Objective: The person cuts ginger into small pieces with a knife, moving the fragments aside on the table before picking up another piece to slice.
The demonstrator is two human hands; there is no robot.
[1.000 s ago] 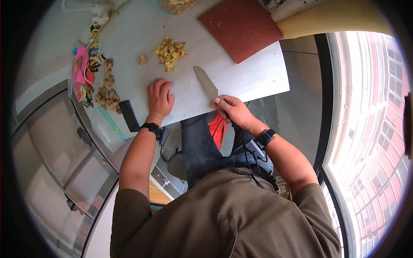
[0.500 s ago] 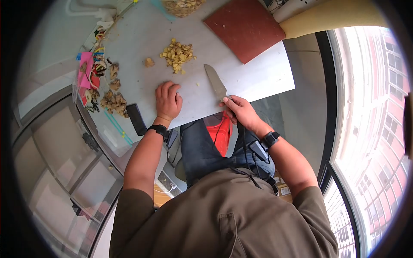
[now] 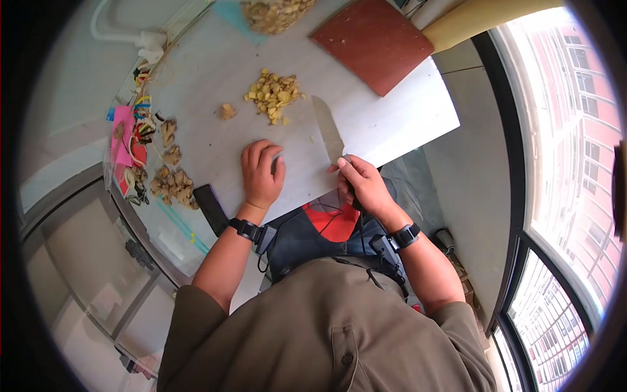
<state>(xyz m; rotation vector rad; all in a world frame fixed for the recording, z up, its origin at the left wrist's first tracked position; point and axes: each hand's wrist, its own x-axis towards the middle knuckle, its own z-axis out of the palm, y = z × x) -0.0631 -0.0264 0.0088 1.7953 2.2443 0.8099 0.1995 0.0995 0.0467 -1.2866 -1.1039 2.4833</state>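
Clearly pinched by the right hand [image 3: 366,188], a serrated metal knife [image 3: 332,134], chunky yellow ginger pieces [image 3: 273,98] beyond the loosely bent, slightly spread left hand [image 3: 262,176], knobbly brown ginger roots [image 3: 173,186] leftward.

The knife [image 3: 329,129] has moved forward, its tip farther up alongside the chopped ginger [image 3: 273,97], teeth now plainer.

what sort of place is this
Probably a small indoor room used for preparing food: a knife in the right hand, a pile of cut, ginger-like pieces on the white table, and a large window alongside.
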